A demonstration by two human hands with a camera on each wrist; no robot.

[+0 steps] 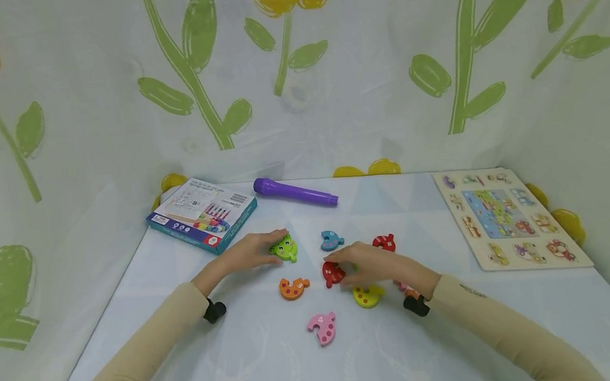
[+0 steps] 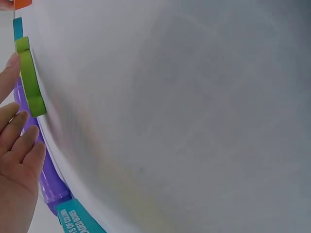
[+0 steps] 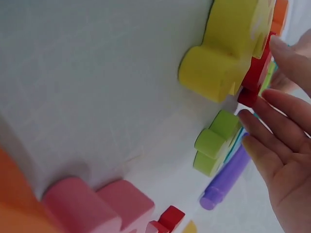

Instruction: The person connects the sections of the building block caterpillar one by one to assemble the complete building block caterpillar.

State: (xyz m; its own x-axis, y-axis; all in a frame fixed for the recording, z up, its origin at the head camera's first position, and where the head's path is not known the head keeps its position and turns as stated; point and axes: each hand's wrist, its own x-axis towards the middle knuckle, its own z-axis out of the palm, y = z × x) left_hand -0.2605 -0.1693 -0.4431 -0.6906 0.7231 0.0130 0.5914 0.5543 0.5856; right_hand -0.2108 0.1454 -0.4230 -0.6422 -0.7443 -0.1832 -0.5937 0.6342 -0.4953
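My left hand [image 1: 247, 252] holds a green wooden puzzle piece [image 1: 287, 249] with a smiling face, thumb and fingers at its edges. In the left wrist view the thumb touches this green piece [image 2: 30, 77], while the other fingers are loosely bent. With thumb and fingertips, my right hand [image 1: 368, 262] grips a red piece [image 1: 332, 274] marked 2. Around the hands lie an orange piece [image 1: 293, 288], a blue piece [image 1: 331, 240], a yellow piece [image 1: 367, 297] and a pink piece [image 1: 324, 328] marked 4. Another green piece [image 3: 216, 143] is largely hidden behind the right hand in the head view.
A red striped piece [image 1: 384, 243] lies beyond the right hand, with pink and orange pieces partly under that wrist. Farther back are a flat box [image 1: 203, 214] and a purple microphone-shaped stick [image 1: 295, 192]. A wooden picture board [image 1: 509, 218] lies at the right.
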